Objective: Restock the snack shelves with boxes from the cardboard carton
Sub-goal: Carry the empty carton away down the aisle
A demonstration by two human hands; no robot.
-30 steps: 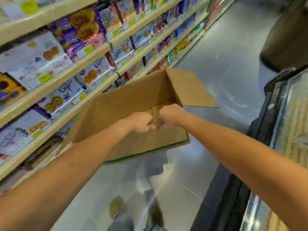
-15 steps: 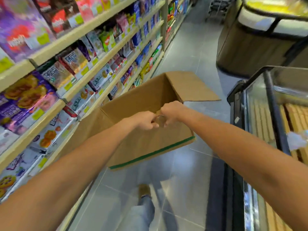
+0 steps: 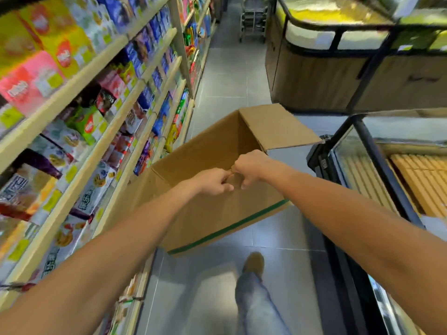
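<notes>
A brown cardboard carton [image 3: 212, 213] with a green stripe along its lower edge hangs in the air in front of me, its top open and one flap sticking out to the right. My left hand [image 3: 212, 181] and my right hand [image 3: 249, 166] grip the near top rim side by side, fingers curled over the edge. What I see of the inside shows bare cardboard; the bottom is hidden. The snack shelves [image 3: 101, 112] run along my left, packed with colourful boxes and bags.
A glass-topped freezer chest [image 3: 377, 180] stands close on my right. A wood-panelled display counter [image 3: 314, 76] is farther ahead on the right, and a metal trolley [image 3: 252, 18] stands at the end of the grey tiled aisle. My foot [image 3: 252, 263] is on the floor below the carton.
The view has swung along the aisle and more of the far shelves and counter show. The carton stays in both hands, held the same way, and my legs have stepped forward.
</notes>
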